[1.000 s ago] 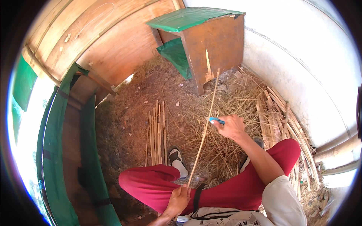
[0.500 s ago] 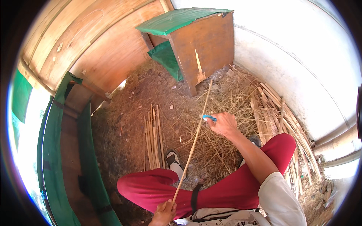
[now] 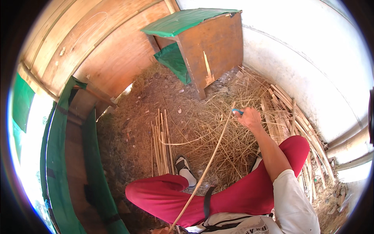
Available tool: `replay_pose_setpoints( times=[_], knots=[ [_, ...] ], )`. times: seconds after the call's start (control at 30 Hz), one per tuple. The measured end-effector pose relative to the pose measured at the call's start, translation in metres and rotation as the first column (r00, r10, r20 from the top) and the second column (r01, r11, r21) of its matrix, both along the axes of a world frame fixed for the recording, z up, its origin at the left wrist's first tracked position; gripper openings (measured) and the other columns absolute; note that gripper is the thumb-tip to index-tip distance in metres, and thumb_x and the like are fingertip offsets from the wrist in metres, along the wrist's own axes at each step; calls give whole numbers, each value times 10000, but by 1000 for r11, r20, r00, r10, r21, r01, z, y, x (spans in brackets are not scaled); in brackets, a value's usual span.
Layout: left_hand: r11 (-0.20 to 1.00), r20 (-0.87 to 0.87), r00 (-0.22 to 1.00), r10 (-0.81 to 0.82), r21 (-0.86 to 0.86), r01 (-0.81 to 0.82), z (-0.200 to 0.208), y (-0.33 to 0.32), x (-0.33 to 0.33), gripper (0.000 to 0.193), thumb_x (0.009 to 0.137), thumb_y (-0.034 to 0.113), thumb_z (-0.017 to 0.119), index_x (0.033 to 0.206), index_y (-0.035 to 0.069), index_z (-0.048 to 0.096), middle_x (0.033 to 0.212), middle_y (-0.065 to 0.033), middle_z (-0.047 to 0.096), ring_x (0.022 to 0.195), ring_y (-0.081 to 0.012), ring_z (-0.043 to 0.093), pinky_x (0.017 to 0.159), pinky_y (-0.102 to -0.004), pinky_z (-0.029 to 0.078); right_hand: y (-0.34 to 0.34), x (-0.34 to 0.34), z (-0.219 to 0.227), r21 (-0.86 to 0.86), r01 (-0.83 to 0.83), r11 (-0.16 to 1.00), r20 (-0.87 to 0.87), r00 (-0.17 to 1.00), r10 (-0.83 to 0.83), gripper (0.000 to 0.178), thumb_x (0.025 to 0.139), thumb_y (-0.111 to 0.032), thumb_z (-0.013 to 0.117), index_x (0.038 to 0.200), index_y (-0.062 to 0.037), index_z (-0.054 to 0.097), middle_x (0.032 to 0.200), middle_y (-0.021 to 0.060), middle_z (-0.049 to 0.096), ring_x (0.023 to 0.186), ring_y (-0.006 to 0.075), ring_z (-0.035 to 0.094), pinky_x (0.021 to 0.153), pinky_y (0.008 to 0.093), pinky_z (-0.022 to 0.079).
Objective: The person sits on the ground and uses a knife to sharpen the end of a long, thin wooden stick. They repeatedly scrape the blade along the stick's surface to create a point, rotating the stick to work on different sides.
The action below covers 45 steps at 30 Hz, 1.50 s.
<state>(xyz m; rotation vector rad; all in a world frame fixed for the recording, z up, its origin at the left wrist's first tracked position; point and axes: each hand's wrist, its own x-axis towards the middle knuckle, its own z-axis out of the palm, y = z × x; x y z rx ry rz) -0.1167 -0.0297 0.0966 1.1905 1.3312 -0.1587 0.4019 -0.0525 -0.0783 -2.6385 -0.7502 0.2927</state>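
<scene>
A long thin bamboo strip (image 3: 209,167) slants from the lower edge across my lap to the far middle. At its near end, my left hand (image 3: 161,231) is closed round it, mostly cut off by the lower edge. My right hand (image 3: 250,118) grips a small blue-handled knife (image 3: 237,112) and holds it against the strip close to the far end. The blade itself is too small to make out. A pale curled shaving (image 3: 183,144) hangs out to the left of the strip, above the ground.
Several cut bamboo strips (image 3: 160,140) lie beyond my left foot. Straw-like shavings (image 3: 222,144) pile up between my feet, with more split bamboo (image 3: 298,121) along the white wall at right. A brown wooden cabinet (image 3: 216,50) stands at the back; a green-covered bench (image 3: 93,156) is at left.
My right hand and the knife have slid away from me and to the right along the strip. My left hand has dropped toward the lower edge, and a longer shaving now curls out leftward.
</scene>
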Motion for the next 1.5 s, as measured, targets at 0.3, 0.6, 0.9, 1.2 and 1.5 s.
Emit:
replay_pose_setpoints(
  times=[0.3,0.6,0.9,1.2,1.5],
  knots=[
    [999,4,1000,25,31,-25,10,4,-13,435,1072,398,397,1016,3,571,635,39,365,480,-49,319,423,-234,253,-1,-5,8,-2,135,991,-55,989,-135,543,919,-592,575,988,-87,762,859,176,717,813,333,700,731,464,551],
    [997,-15,999,42,59,-41,27,5,-29,456,1070,408,402,1059,-12,581,646,37,369,484,-47,319,424,-231,256,-8,21,-30,83,179,980,-203,966,-160,610,939,-559,568,846,22,724,749,210,694,748,369,691,715,475,540],
    [998,149,988,-52,-30,57,19,16,-22,482,1068,418,406,1102,-27,591,657,34,374,488,-45,318,425,-227,259,16,-29,40,537,224,814,-501,860,94,490,974,-489,577,1059,-42,760,672,100,647,576,153,577,558,346,447],
    [964,415,882,-225,-39,264,-53,32,31,424,1056,305,475,1298,-34,558,690,45,396,549,-38,336,451,-210,278,8,-111,83,682,448,577,-720,549,425,495,999,-428,585,1112,46,675,719,36,600,444,33,330,417,231,258],
    [969,355,905,-235,155,190,-58,17,64,284,1018,201,589,1207,-10,612,682,62,442,531,-35,353,460,-219,299,9,-97,81,714,390,581,-678,590,437,199,935,-179,715,1010,5,713,736,-7,630,483,16,393,427,209,293]
  ],
)
